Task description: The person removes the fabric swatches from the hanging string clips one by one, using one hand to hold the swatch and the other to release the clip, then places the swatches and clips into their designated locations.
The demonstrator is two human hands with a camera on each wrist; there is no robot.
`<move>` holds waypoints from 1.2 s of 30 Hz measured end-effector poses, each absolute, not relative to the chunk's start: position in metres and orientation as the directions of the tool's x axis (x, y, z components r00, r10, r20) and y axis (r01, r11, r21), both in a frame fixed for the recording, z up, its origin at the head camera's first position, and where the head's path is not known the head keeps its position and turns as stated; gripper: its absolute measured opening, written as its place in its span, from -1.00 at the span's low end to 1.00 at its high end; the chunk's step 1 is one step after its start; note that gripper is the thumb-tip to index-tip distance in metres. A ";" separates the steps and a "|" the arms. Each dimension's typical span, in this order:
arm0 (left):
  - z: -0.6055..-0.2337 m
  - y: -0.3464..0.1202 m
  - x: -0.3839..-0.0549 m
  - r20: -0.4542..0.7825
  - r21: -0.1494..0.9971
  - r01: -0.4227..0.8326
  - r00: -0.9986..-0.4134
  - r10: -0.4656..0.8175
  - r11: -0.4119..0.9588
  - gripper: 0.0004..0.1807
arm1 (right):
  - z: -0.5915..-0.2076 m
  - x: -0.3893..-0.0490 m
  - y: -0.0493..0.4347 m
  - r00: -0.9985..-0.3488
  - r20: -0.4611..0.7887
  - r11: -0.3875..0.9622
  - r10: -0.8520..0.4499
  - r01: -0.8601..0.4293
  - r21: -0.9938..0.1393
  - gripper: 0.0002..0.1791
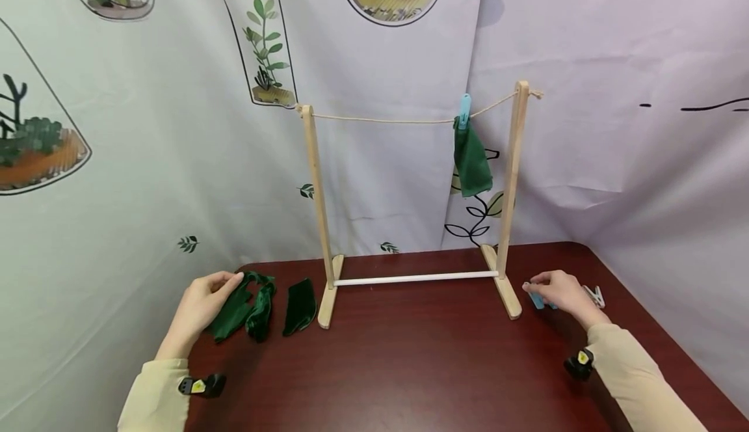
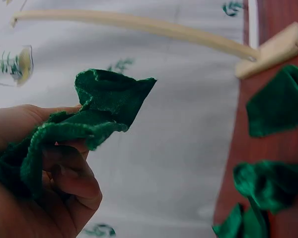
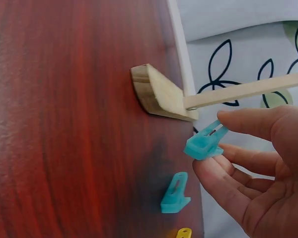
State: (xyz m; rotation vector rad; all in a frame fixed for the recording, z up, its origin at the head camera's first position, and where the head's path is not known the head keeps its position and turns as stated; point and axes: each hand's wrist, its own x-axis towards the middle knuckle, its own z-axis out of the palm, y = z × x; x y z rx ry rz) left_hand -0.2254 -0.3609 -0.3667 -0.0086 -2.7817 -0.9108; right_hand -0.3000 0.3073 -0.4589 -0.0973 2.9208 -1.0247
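Observation:
My left hand pinches a dark green velvety cloth between thumb and fingers at the table's left end. In the left wrist view its rough hem folds over the fingers. More green cloth lies beside it: a bunched piece and a flatter piece close to the wooden stand. At the right end, thumb and fingertips of my right hand pinch a light blue clothespin. Below it a second blue clothespin lies on the tabletop.
Between the hands stands a wooden drying rack with a string. A green cloth hangs near its right post, fixed by a blue clothespin. A white clothespin and a yellow one lie at the right.

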 end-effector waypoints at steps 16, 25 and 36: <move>-0.424 -0.414 -0.190 -0.021 0.538 -0.157 -0.985 -0.173 0.828 -0.26 | -0.475 -0.295 0.305 -0.995 0.002 0.791 -0.099 -0.080 -0.607 -0.50; -0.456 -0.428 -0.179 -0.134 0.504 -0.201 -0.979 -0.153 0.840 -0.34 | -0.482 -0.297 0.305 -0.994 0.013 0.803 -0.111 -0.097 -0.588 -0.55; -0.486 -0.426 -0.177 -0.204 0.551 -0.244 -0.967 -0.155 0.798 -0.60 | -0.484 -0.300 0.304 -0.994 0.024 0.829 -0.107 -0.103 -0.549 -0.59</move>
